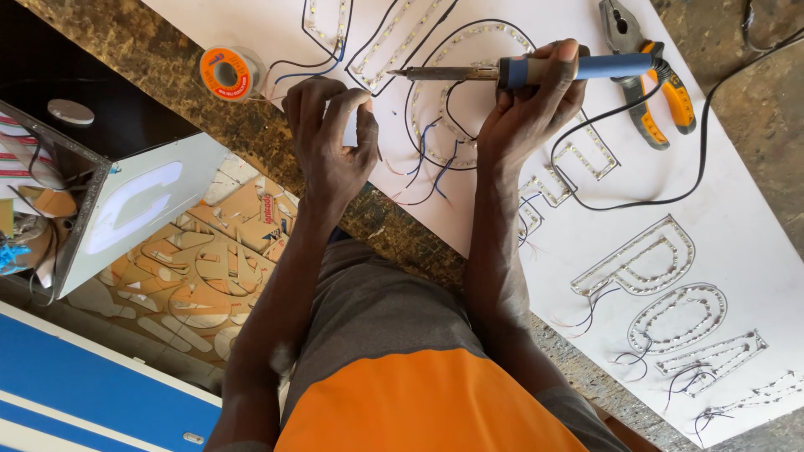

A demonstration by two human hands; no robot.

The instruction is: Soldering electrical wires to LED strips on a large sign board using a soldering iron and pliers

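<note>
My right hand [528,105] grips a soldering iron [536,69] with a blue handle, its metal tip pointing left over a white sign board [737,209]. The board carries letter outlines filled with small LED modules [641,259] and thin blue and black wires [431,163]. My left hand [331,138] rests at the board's left edge, fingers curled around a small white piece, close to the loose wire ends. A black cord runs from the iron across the board.
An orange solder spool [228,73] lies on the worn table top at the left. Orange-handled pliers [657,84] lie on the board at the upper right. A white box sign [126,209] and cut letter shapes [193,276] sit below the table on the left.
</note>
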